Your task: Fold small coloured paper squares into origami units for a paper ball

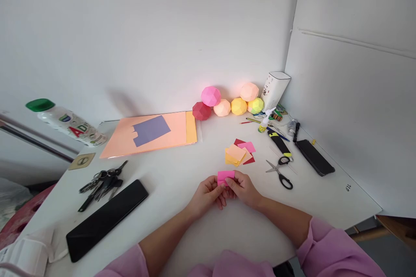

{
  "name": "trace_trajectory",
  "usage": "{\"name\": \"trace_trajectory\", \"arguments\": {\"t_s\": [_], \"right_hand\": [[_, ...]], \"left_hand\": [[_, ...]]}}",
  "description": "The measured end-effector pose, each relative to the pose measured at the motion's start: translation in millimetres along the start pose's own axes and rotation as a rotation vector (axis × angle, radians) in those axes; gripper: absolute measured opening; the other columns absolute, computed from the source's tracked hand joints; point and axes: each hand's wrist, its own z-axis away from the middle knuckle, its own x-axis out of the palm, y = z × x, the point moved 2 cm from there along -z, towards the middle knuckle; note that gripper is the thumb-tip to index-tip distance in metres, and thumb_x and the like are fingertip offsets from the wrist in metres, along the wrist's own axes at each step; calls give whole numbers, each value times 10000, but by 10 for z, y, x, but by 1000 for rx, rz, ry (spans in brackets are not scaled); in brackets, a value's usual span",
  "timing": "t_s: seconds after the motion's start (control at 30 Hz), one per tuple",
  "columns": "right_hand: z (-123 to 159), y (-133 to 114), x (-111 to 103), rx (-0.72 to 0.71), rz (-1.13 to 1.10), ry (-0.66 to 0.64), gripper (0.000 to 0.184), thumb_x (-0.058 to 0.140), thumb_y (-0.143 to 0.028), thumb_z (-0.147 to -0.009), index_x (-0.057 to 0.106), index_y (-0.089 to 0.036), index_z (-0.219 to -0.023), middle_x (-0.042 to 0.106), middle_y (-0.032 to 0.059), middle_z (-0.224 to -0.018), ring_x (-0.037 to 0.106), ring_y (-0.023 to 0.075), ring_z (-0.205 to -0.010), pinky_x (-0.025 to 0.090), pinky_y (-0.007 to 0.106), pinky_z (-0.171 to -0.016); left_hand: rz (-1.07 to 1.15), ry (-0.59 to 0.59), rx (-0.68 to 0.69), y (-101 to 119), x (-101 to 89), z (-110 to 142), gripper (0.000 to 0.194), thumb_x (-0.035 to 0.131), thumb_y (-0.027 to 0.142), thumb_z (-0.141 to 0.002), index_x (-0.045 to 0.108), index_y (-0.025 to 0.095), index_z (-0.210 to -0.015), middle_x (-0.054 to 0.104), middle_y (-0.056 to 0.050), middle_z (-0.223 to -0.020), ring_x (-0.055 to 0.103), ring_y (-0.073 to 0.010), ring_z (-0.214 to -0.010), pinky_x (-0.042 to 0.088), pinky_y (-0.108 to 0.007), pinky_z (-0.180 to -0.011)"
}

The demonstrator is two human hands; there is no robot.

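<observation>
I am pinching a small pink paper [225, 175] between both hands, just above the table [182, 199]: my left grip [208, 192] is closing thumb and fingers on its left side, and my right grip [245, 188] is doing the same on its right, the two thumbs nearly meeting at its lower part. By my judgement, I am folding or creasing this one piece, and the next move is calling for lined-up edges and even thumb pressure along the fold. Just beyond it, loose paper pieces [237, 156] in peach, yellow, red and pink are lying in an overlapping pile, with open scissors [280, 170] resting to the right. Farther back, faceted balls [211, 96] are standing in a row against the wall, two of them perching on top. Near them a glue bottle [261, 127] is wearing a yellow label, and a white container [274, 88] is carrying dark markings; both are too small for me to be reading. At the far left, a white bottle [69, 123] with a green cap is showing a large red A and a green D, the lettering curving away after that. Toward the table's right edge, some dark handwritten characters [348, 188] are sitting turned away from me.
</observation>
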Motion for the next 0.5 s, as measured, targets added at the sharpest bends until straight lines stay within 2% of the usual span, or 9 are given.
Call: {"name": "trace_trajectory", "arguments": {"t_s": [0.5], "right_hand": [[-4,31,-10,-14,16,3,290,509,-439,-868,537,-158,-805,547,-25,-574,481,94,-470,415,226,-462]], "left_hand": [[11,11,-14,5,14,3,379,616,513,-753,505,154,-798,624,-4,-606,589,-122,-452,469,-233,-408]]}}
